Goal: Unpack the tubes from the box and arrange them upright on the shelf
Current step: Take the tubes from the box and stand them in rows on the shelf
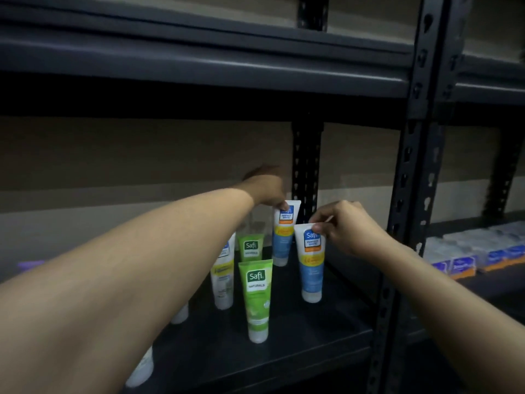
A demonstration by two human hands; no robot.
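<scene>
Tubes are held upright by both hands near the right end of the dark metal shelf point(312, 336).

A white-and-yellow plastic tube point(223, 280), partly hidden by the left forearm, and two green plastic tubes point(257, 297) are stood cap-down toward the shelf's middle. The rear blue-and-white plastic tube point(284, 237) is pinched at its flat crimped top by the left hand point(267, 189), and the front blue-and-white plastic tube point(311, 268) likewise by the right hand point(343, 226). A domino fall could be caused by the forearm brushing the close-set tubes, or by an off-balance release, since each soft, tapered body is carried on a narrow translucent cap.
</scene>
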